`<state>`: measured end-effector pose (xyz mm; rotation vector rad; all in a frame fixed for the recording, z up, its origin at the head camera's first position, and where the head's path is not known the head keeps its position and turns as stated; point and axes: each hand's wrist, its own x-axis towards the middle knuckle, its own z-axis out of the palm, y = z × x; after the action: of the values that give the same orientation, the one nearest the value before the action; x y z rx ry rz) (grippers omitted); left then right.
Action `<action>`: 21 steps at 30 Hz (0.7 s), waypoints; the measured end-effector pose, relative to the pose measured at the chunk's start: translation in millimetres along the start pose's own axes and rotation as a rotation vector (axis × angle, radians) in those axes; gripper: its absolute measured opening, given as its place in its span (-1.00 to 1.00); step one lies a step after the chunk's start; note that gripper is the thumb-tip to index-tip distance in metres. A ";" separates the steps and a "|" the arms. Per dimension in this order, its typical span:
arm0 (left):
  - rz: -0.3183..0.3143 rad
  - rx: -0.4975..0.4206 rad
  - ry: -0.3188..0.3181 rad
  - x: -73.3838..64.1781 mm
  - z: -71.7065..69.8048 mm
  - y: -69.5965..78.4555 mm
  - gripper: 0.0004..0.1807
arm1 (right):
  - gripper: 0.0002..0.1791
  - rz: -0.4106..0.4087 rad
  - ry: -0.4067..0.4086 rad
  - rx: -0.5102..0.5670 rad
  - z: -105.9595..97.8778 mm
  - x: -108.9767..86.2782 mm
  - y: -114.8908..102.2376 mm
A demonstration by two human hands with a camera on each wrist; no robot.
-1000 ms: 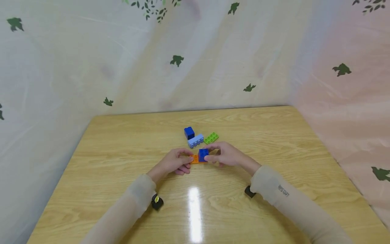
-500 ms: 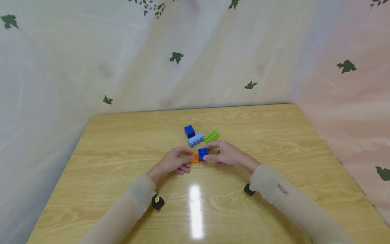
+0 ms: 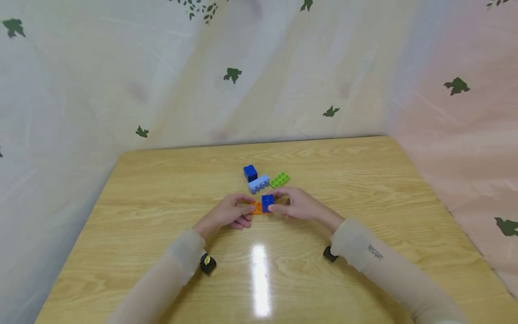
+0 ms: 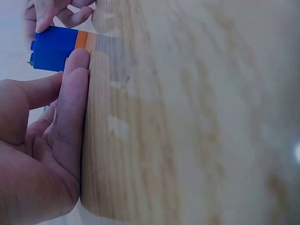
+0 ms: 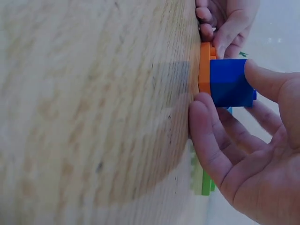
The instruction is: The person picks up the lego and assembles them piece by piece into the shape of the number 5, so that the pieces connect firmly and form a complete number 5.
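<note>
A blue brick [image 3: 267, 203] with studs on top sits upright on the right half of a flat orange plate brick [image 5: 204, 70]. The plate lies on the wooden table, its left studs showing in the head view. My right hand [image 3: 298, 204] grips the blue brick from the right, thumb on its near upper edge and fingers round the far side. With thumb and fingers, my left hand [image 3: 231, 211] pinches the left end of the orange plate. In the left wrist view the blue brick [image 4: 54, 47] stands just past the left fingertips.
Behind the hands lie a light blue brick [image 3: 259, 184] on its side, a dark blue brick [image 3: 250, 173] touching it, and a flat green plate brick [image 3: 280, 180]. A patterned cloth [image 3: 182, 90] hangs along the back edge of the table [image 3: 162, 180].
Both hands keep their holds on the blue brick and orange plate, almost in place. The head view has tilted slightly.
</note>
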<state>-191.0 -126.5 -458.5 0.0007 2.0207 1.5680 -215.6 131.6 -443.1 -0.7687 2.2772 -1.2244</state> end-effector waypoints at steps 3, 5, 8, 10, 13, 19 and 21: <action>0.000 0.000 -0.005 1.0 -1.1 1.0 -0.62 | -0.45 -0.027 -0.007 0.010 -0.9 0.0 -0.3; -0.001 0.000 -0.008 1.5 -1.5 0.9 -0.61 | -0.47 -0.017 -0.008 0.031 -1.6 0.0 -0.7; 0.006 0.008 -0.003 1.7 -1.6 -0.2 -0.60 | -0.52 0.019 0.001 0.066 -2.2 1.2 0.0; 0.011 0.011 0.001 1.1 -2.0 -0.7 -0.60 | -0.54 0.041 0.007 0.090 -2.0 2.3 0.4; 0.016 0.012 0.004 -0.4 -3.2 -0.2 -0.58 | -0.55 0.064 0.011 0.119 -1.4 4.0 0.0; 0.027 0.029 0.006 -0.5 -7.3 5.4 -0.56 | -0.56 0.104 0.010 0.136 -0.9 6.3 -1.3; 0.058 0.048 0.026 1.3 -8.0 9.4 -0.57 | -0.56 0.114 0.014 0.133 -1.8 6.3 -1.7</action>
<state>-198.7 -130.3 -449.5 0.0579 2.0957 1.5620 -221.0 127.8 -441.5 -0.5763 2.1924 -1.3158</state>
